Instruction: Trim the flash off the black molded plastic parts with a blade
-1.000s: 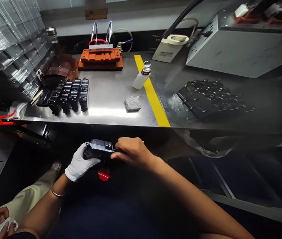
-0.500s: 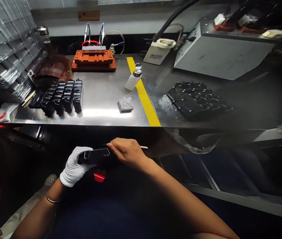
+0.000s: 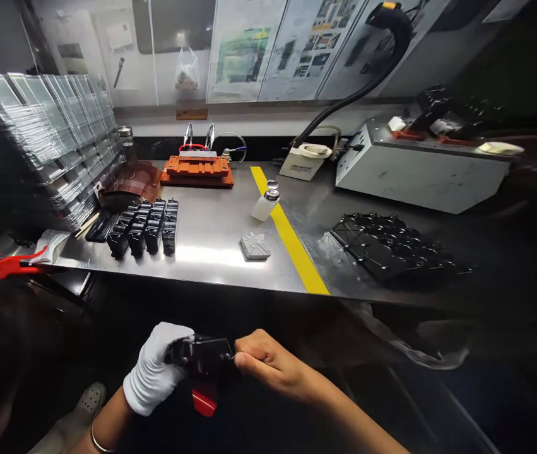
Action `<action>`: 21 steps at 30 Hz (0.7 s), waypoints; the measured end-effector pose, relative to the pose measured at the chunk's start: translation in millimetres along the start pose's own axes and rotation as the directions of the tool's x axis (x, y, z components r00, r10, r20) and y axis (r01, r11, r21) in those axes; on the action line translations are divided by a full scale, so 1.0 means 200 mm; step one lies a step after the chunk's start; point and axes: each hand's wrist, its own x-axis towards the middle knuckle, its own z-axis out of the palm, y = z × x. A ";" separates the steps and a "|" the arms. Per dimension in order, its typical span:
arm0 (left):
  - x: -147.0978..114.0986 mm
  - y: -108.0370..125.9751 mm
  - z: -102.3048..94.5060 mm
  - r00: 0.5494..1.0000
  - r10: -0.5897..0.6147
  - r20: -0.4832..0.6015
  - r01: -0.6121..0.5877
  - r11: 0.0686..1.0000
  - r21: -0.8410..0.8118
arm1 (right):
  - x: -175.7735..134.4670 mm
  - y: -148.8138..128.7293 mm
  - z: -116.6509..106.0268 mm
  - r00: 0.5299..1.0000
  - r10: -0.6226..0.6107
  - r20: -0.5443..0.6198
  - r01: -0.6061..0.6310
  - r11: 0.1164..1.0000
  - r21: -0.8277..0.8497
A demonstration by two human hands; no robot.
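Observation:
My left hand [image 3: 157, 366], in a white glove, is closed around one end of a black plastic part [image 3: 209, 353] in front of the bench. My bare right hand [image 3: 271, 362] is pinched at the part's right end, with its fingertips at the edge. A thin tip pokes from those fingers towards the part; the rest of the slim stick is hidden in the hand. Just below the part shows a red piece [image 3: 204, 401]; what it belongs to is too dark to tell.
Rows of black parts [image 3: 145, 227] stand on the steel bench [image 3: 211, 252]. Beyond them are an orange fixture [image 3: 197, 170], a pump bottle [image 3: 265, 205] and a folded grey cloth [image 3: 255, 246]. More black parts [image 3: 386, 243] lie right of the yellow tape [image 3: 291, 246]. Clear trays [image 3: 50, 139] are stacked left.
The view has tilted up, so bench and hands sit lower in the picture. My right hand has turned, and the pale stick end behind it no longer shows. My left hand keeps the black part.

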 end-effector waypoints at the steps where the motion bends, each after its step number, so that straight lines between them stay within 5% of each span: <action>1: 0.00 0.00 0.00 0.995 -0.099 -0.035 0.096 0.994 -0.060 | 0.01 0.00 0.00 0.998 -0.025 -0.063 0.022 0.998 -0.052; 4: 0.01 -0.01 -0.03 0.926 -0.373 -0.058 0.339 0.890 -0.303 | 0.05 -0.02 -0.02 0.965 -0.140 -0.221 0.072 0.955 -0.289; 7: 0.03 -0.02 -0.06 0.864 -0.495 0.090 0.477 0.750 -0.459 | 0.09 -0.05 -0.02 0.948 -0.223 -0.227 0.107 0.895 -0.434; 14: 0.05 -0.02 -0.12 0.774 -0.472 0.422 0.625 0.681 -0.383 | 0.15 -0.09 0.02 0.966 -0.229 -0.118 0.149 0.869 -0.472; 21: 0.02 -0.07 -0.11 0.714 -0.478 0.512 0.681 0.645 -0.347 | 0.13 -0.10 0.05 0.963 -0.268 0.026 0.250 0.854 -0.456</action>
